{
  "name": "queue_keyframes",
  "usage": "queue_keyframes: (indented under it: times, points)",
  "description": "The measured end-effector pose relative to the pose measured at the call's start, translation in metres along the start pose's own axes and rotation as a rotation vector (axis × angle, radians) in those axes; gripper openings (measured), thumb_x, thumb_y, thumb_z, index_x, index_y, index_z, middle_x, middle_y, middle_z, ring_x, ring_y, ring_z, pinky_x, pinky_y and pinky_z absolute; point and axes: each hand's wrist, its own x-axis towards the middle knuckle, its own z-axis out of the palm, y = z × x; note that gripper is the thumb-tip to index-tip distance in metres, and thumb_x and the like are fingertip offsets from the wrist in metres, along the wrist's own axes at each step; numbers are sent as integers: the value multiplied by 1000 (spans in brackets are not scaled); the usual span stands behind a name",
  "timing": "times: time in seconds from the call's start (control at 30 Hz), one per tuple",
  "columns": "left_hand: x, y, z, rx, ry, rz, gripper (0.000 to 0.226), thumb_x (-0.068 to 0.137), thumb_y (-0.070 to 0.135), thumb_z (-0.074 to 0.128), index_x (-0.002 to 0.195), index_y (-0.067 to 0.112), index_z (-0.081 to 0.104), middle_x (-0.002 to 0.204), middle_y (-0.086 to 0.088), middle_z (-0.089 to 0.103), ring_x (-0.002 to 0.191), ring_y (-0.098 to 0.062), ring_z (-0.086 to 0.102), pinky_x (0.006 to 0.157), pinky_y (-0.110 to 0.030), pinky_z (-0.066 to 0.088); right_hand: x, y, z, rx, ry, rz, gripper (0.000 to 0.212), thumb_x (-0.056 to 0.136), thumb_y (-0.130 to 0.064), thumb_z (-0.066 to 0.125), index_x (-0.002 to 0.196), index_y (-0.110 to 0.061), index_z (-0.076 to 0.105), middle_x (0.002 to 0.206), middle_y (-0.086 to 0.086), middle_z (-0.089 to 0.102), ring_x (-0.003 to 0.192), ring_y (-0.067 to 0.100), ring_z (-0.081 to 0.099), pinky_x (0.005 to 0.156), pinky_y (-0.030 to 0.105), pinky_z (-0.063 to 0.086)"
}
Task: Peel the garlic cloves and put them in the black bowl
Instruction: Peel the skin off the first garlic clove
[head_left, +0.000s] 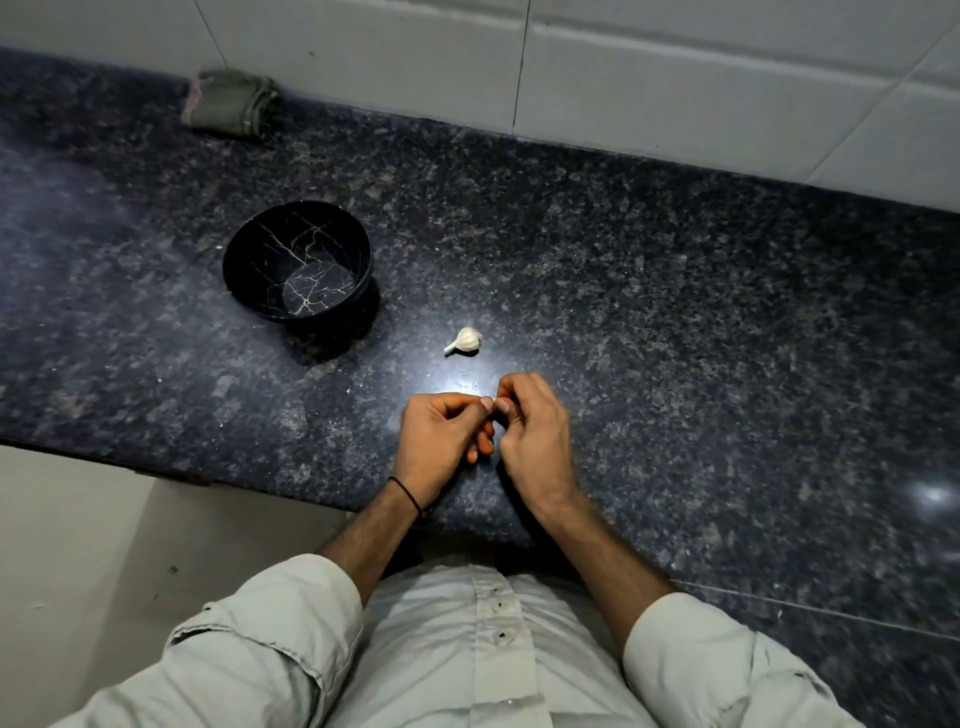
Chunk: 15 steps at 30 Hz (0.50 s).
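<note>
Your left hand (441, 436) and right hand (535, 431) meet, curled fingers pinching a tiny pale piece (497, 404), mostly hidden. The papery garlic bulb (464, 341) lies just beyond on the speckled stone desk (675, 312), near the round, gold-veined black bowl (260, 244); open desk lies rightward.

Folded green cloth (231, 104) against white tiled wall (675, 78), dark speckled granite counter (675, 312)

The left hand (444, 441) and right hand (537, 436) meet, fingers curled, thumb tips pinching a small pale bit (500, 404) between them.
</note>
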Motion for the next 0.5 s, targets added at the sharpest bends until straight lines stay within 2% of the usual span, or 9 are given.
queue_keyframes:
  times: [0.1,0.2,0.33,0.5]
  points:
    - [1,0,1,-7,16,-13,27,96,8,62,78,-9,71,53,-13,61,37,-13,45,41,-20,37,-1,-1,3,-10,11,32,23,85,9,48,82,-14,52,84,-5,49,72,3,45,61,11,33]
    - [2,0,4,-18,50,-28,28,96,9,62,76,-8,71,52,-13,60,38,-14,45,40,-21,36,-3,-3,7,-19,30,48,13,81,-7,39,83,-16,49,85,-5,48,71,6,40,61,18,30]
    - [1,1,6,-4,75,-30,30,96,12,63,70,-1,71,51,-13,59,38,-14,44,39,-22,36,-5,-6,8,-18,20,49,19,75,-23,26,84,-21,43,85,-6,46,73,8,40,59,22,32]
    - [2,5,7,-39,76,-46,31,96,11,62,66,6,71,51,-11,59,36,-12,44,37,-19,34,-7,-6,5,-18,-4,16,18,79,-25,29,85,-19,44,86,-5,46,75,10,43,62,22,35]
